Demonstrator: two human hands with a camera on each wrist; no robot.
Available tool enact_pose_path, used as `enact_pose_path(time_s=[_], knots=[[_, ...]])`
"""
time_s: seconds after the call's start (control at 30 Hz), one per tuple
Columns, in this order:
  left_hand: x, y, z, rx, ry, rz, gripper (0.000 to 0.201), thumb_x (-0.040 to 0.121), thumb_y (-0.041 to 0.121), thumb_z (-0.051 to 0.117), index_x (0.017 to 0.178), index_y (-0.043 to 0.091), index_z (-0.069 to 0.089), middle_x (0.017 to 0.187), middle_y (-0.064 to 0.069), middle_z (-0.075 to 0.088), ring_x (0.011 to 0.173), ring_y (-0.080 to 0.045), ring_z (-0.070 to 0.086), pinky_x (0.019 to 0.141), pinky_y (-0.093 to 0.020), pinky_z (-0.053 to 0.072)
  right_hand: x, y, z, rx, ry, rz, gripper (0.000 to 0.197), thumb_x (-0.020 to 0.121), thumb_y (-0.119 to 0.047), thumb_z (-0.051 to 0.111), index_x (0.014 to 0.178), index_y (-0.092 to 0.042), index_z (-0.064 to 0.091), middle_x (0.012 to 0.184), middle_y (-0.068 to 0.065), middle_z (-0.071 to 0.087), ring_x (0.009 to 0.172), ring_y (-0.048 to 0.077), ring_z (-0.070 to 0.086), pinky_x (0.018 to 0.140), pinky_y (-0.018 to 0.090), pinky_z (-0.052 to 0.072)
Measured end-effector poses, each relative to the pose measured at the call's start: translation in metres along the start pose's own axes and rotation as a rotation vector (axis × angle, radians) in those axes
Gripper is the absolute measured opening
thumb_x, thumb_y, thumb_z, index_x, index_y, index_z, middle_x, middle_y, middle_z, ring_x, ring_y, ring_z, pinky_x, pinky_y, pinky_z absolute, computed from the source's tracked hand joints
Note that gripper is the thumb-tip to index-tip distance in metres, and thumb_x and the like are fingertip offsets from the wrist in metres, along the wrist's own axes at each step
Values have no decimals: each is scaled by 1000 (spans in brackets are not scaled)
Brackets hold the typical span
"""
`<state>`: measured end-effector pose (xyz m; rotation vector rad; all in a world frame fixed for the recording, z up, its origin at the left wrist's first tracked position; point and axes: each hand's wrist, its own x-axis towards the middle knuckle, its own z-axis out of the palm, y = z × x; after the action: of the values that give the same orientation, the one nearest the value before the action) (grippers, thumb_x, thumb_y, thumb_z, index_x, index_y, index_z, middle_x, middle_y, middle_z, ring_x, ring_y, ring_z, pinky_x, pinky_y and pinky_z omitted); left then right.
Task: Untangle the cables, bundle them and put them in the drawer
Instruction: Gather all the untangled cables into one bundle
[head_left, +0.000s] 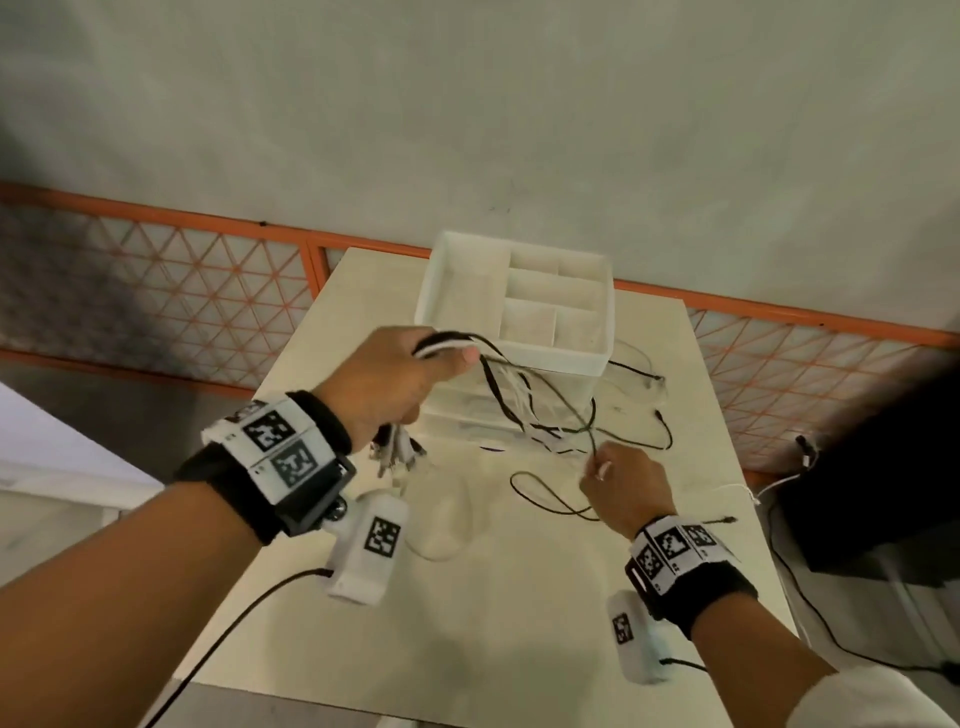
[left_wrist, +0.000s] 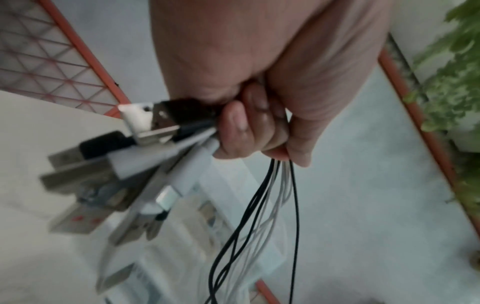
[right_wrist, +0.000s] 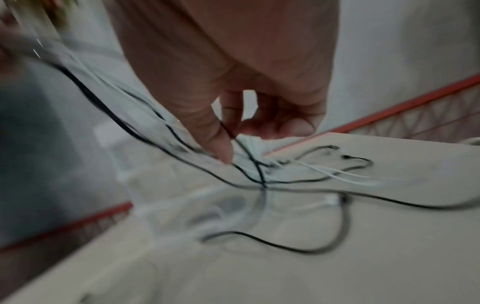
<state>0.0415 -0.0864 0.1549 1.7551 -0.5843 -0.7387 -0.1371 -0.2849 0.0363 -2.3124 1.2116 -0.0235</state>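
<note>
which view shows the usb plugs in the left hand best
The left wrist view: the USB plugs fan out large beside the left hand gripping their cables. The head view shows them small, hanging below that hand. The right wrist view shows only a blur at its corner.

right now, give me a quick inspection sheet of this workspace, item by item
surface: pale table, its bare part scuffed.
job's things: white drawer unit at the table's far end, divided tray on top; whether a drawer is open cannot be told.
clutter: nothing seen apart from the cables.
grippers: left hand raised, gripping a bunch of cables just behind their USB plugs; right hand low over the table, fingers pinching one black strand.
cables: black and white cables hang tangled from the left hand to the table; loose black loops lie by the right hand.
surroundings: orange lattice fence, grey floor, green plant, dark object at right.
</note>
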Motion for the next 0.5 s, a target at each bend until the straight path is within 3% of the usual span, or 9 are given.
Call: enact_pose_path(time_s=[0.07, 0.13, 0.2, 0.27, 0.37, 0.5], knots=[[5, -1, -11, 11, 71, 17, 31, 88, 37, 71, 99, 8, 70, 49, 8, 37, 43, -13, 29, 41, -24, 28, 5, 21, 1, -58, -86, 149, 13, 88, -26, 61, 79, -19, 57, 82, 5, 63, 80, 29, 57, 69, 28, 42], [9, -8, -15, 78, 85, -11, 30, 90, 37, 68, 92, 7, 69, 53, 3, 35, 46, -16, 28, 42, -25, 27, 13, 22, -14, -60, -62, 142, 23, 92, -29, 59, 75, -15, 56, 75, 4, 61, 79, 30, 58, 70, 29, 43], [10, -20, -14, 194, 68, -69, 30, 93, 36, 63, 86, 7, 67, 56, -1, 37, 47, -17, 29, 43, -25, 28, 22, 12, -43, 77, 133, 32, 30, 95, -39, 56, 74, -16, 60, 73, 3, 67, 79, 32, 66, 71, 34, 51], [10, -32, -12, 257, 62, -128, 32, 96, 35, 58, 85, 5, 64, 60, -5, 38, 48, -18, 31, 44, -25, 29, 24, -5, -77, 298, 341, -93, 26, 96, -45, 53, 83, -26, 63, 76, -4, 74, 72, 26, 71, 68, 38, 56], [11, -46, -12, 170, 79, -184, 31, 97, 33, 58, 84, 5, 59, 62, -4, 36, 48, -16, 29, 43, -24, 28, 21, -19, -111, 457, 507, -203, 11, 95, -39, 58, 84, -37, 61, 83, -8, 75, 70, 18, 72, 63, 30, 49], [11, -42, -19, 31, 65, -180, 37, 90, 43, 67, 81, 12, 48, 61, -1, 26, 52, -16, 20, 42, -24, 22, 21, -8, -95, 440, 423, -188, 7, 91, -35, 66, 85, -39, 65, 101, -10, 75, 73, 18, 73, 66, 33, 55]])
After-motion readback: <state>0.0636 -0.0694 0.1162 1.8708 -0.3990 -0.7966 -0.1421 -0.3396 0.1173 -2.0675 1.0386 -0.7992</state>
